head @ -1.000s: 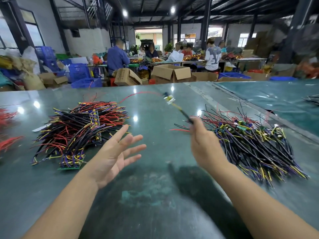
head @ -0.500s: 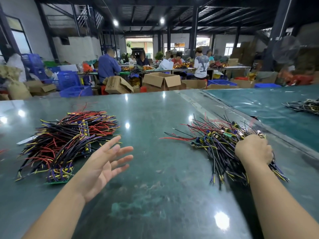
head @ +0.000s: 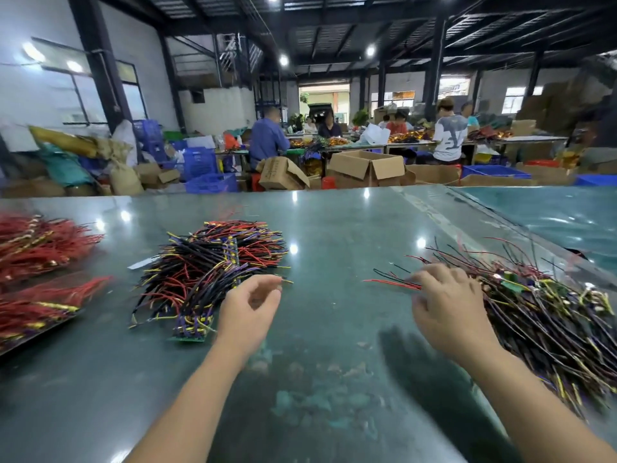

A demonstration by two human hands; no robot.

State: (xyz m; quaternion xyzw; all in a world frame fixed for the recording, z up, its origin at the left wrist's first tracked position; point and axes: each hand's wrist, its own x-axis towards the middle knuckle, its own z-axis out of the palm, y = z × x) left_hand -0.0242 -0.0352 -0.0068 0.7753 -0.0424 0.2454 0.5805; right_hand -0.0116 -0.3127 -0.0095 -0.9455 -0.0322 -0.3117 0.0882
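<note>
At the far left of the frame lie red wire bundles [head: 43, 242], well apart from both hands. Right of them, centre-left, the sorted pile of wired circuit boards [head: 213, 272] rests on the green table [head: 334, 222]. The left hand [head: 248, 312] hovers just beside the pile's lower right edge, its fingers loosely curled and empty. Further right, the right hand [head: 447, 302] lies on the left fringe of the loose heap of wire assemblies [head: 551, 315], with its fingers bent down over red and black wire ends. Blur hides whether they pinch one. The step looks like picking the next assembly from the heap. The next move calls for freeing a single one from the tangle and carrying it across to the pile. Half a second ago the left hand was spread wide open, and the right was a fist farther in on the heap.
</note>
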